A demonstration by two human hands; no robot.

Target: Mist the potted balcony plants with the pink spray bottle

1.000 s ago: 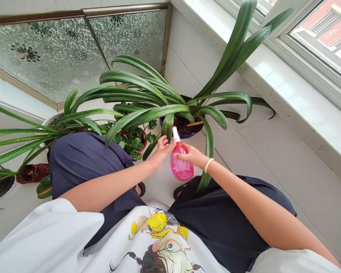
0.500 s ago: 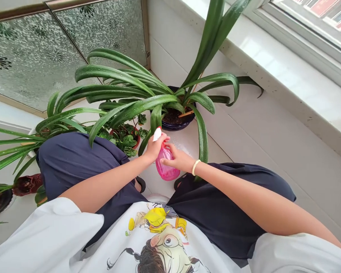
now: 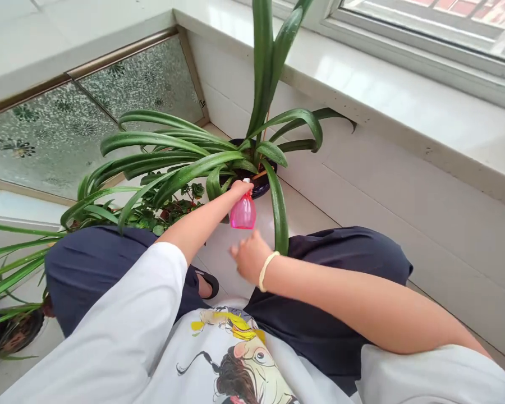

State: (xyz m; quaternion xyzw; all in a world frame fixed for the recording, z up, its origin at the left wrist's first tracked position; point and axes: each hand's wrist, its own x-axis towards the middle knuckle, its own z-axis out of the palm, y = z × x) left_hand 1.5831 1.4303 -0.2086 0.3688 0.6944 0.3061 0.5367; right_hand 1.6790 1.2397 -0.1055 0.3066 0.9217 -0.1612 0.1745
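My left hand (image 3: 241, 188) is closed around the neck of a pink see-through spray bottle (image 3: 243, 212) with a white top. The bottle is held in front of a dark blue pot (image 3: 271, 180) that holds a plant with long green strap leaves (image 3: 185, 168). My right hand (image 3: 251, 257), with a pale yellow band on its wrist, is below the bottle and apart from it. Its fingers are loosely bent and a little blurred, with nothing seen in them.
A smaller leafy plant (image 3: 168, 210) stands left of the big pot. More potted plants (image 3: 23, 331) are at the far left. Patterned glass panels (image 3: 143, 84) stand behind, a white window sill (image 3: 387, 112) runs along the right, and my knees (image 3: 96, 264) flank the floor.
My right hand has let go of the spray bottle and moved down toward me. My left hand has moved the bottle forward, closer to the big pot. The view has tilted up.
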